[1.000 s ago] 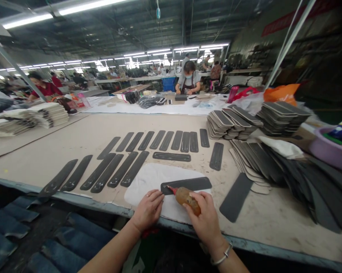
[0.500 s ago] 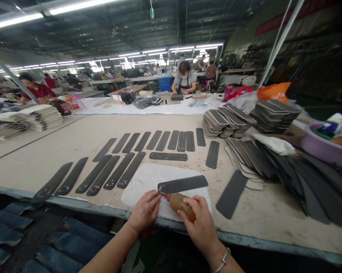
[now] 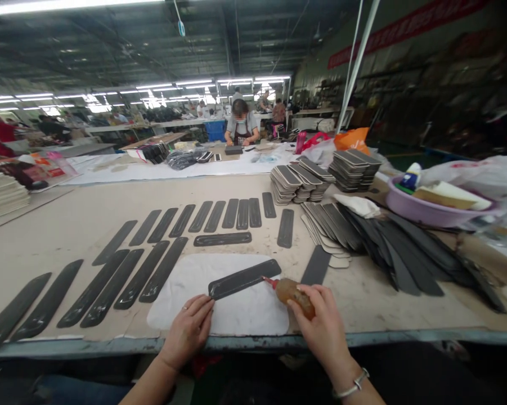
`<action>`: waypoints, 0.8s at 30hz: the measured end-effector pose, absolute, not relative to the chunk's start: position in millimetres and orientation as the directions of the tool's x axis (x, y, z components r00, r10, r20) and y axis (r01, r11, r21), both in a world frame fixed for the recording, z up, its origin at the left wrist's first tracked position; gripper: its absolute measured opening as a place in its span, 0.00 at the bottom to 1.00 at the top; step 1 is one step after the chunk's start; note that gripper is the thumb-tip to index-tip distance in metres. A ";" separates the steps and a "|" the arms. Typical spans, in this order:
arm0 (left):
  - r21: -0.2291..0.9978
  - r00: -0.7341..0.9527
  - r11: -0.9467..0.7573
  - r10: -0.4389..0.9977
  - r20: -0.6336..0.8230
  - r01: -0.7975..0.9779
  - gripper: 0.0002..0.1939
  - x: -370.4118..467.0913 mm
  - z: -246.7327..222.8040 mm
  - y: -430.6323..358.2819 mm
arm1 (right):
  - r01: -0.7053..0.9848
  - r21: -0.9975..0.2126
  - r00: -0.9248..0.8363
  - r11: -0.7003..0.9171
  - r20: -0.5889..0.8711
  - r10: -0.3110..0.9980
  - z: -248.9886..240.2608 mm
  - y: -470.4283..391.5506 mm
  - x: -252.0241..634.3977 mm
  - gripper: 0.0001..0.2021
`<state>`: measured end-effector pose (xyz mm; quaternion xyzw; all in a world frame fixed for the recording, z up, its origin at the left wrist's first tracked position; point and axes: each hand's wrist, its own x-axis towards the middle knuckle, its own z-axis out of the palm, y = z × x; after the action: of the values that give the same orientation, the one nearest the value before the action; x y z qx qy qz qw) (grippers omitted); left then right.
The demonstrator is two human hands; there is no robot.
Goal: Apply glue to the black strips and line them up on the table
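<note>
A dark grey strip with rounded ends (image 3: 242, 278) lies at a slant on a white sheet (image 3: 181, 281), with a shiny line along its edge. My left hand (image 3: 189, 326) rests on the sheet, fingers stretched out flat and their tips touching the strip's left end; its thumb is hidden. In my right hand (image 3: 321, 320), fingers wrap round an amber squeeze bottle (image 3: 293, 295) with a red nozzle. That bottle is tilted, its nozzle tip at the strip's near edge close to the right end.
Several shiny-coated strips (image 3: 129, 278) lie in rows at left and behind. Right are fanned dark strips (image 3: 375, 242), stacked pieces (image 3: 295, 183), a white cloth (image 3: 357, 205) and a purple basin (image 3: 434, 205). A co-worker (image 3: 240, 126) sits across. The table edge (image 3: 396, 337) runs before me.
The nozzle has travelled along the strip's near edge from its left end toward its right end, leaving a shiny line. My left hand stays by the left end. The whole view has shifted.
</note>
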<state>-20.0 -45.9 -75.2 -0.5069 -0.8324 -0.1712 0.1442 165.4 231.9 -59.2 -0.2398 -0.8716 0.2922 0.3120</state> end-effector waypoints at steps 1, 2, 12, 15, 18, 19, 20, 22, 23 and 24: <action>0.142 -0.446 0.428 0.794 0.414 0.893 0.13 -20.3 -75.5 -46.0 | 0.258 -0.645 -0.667 0.719 0.419 0.616 -60.2 238.0 167.5 0.15; 0.146 -0.449 0.430 0.793 0.411 0.891 0.13 -20.6 -75.8 -46.1 | 0.277 -0.634 -0.646 0.722 0.434 0.628 -60.9 243.5 169.3 0.15; 0.164 -0.461 0.434 0.785 0.414 0.886 0.12 -19.7 -73.9 -43.6 | 0.096 -0.698 -0.645 0.710 0.499 0.578 -60.7 221.1 154.4 0.14; 0.160 -0.466 0.441 0.788 0.402 0.883 0.12 -20.1 -74.0 -44.2 | 0.023 -0.741 -0.744 0.671 0.435 0.506 -59.6 193.0 140.6 0.14; 0.151 -0.467 0.444 0.798 0.381 0.883 0.12 -21.6 -76.9 -46.4 | 0.013 -0.761 -0.797 0.648 0.384 0.467 -60.3 178.9 133.1 0.14; 0.149 -0.467 0.445 0.800 0.376 0.883 0.12 -22.1 -78.1 -47.2 | 0.020 -0.759 -0.797 0.650 0.381 0.469 -61.6 179.9 133.0 0.14; 0.147 -0.467 0.446 0.802 0.372 0.883 0.12 -22.5 -79.2 -47.9 | 0.034 -0.754 -0.789 0.656 0.383 0.480 -63.5 183.7 134.0 0.14; 0.147 -0.468 0.447 0.805 0.365 0.883 0.12 -23.0 -81.0 -48.9 | 0.081 -0.735 -0.754 0.673 0.396 0.524 -68.4 198.7 139.0 0.14; 0.147 -0.467 0.446 0.806 0.363 0.883 0.12 -23.1 -81.7 -49.2 | 0.114 -0.724 -0.727 0.681 0.406 0.553 -70.9 208.5 142.4 0.14; 0.147 -0.467 0.445 0.807 0.362 0.883 0.13 -23.3 -82.2 -49.3 | 0.148 -0.711 -0.696 0.687 0.419 0.583 -73.2 218.8 146.2 0.14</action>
<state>-23.3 -49.3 -82.2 -0.5022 -0.8415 -0.1588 0.1202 146.2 218.8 -73.2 -0.2129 -0.8585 0.3332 0.3267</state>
